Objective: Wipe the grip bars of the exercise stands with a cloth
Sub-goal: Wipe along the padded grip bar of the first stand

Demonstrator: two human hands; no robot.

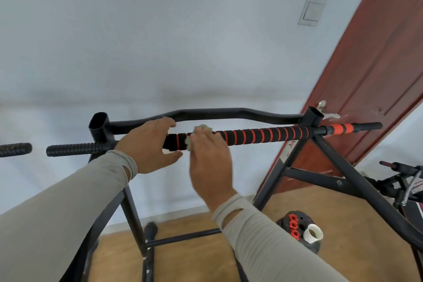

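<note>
A black foam grip bar with orange spiral stripes (263, 135) runs across the top of a black exercise stand (304, 155). My left hand (151, 144) curls round the bar's left part, thumb below and fingers over the top. Just right of it, my right hand (209, 162) wraps a small pale cloth (199, 131) round the bar; only the cloth's edges show past my fingers. A bare ribbed black grip (75, 149) sticks out to the left of the stand's post.
Behind the grip runs a bent black crossbar (206, 113). A red-brown door (377, 71) stands at the right. On the wooden floor lie a weight plate with orange collars (297, 226) and a white roll (312, 232). Another machine (402, 181) sits at far right.
</note>
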